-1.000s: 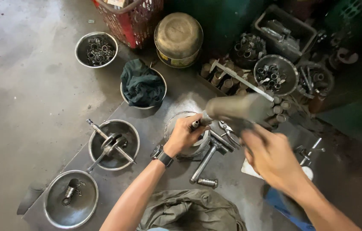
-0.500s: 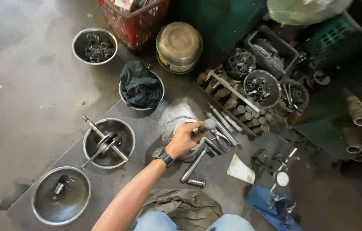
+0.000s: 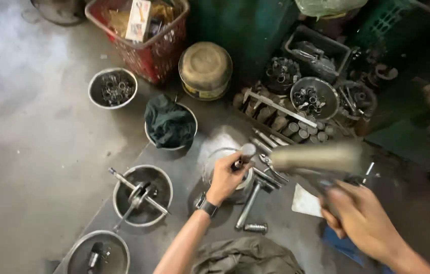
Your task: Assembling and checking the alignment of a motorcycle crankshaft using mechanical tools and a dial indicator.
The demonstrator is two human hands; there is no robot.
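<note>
the left hand is closed around a short metal punch, holding it upright on a round metal part that sits on the grey floor. half a second ago the right hand was out of view; now the right hand has come back in from the lower right, wrapped tight on the handle of a hammer whose head is smeared by motion just right of the punch top. a second ago the same hammer hung blurred above the same spot, so this looks like one swing after another, with the punch kept in place between blows. the left hand has hardly shifted across the three moments, the watch on its wrist sitting at the same angle

around the work: a steel bowl with a crankshaft to the left, another steel bowl at the bottom edge, a bowl holding a dark green rag just above, a small bowl of rings and bearings further up left, a red basket, a round tin, and a wooden rack of sockets and bars to the upper right. loose bolts lie just beside the left wrist. a white scrap lies near the right hand
</note>
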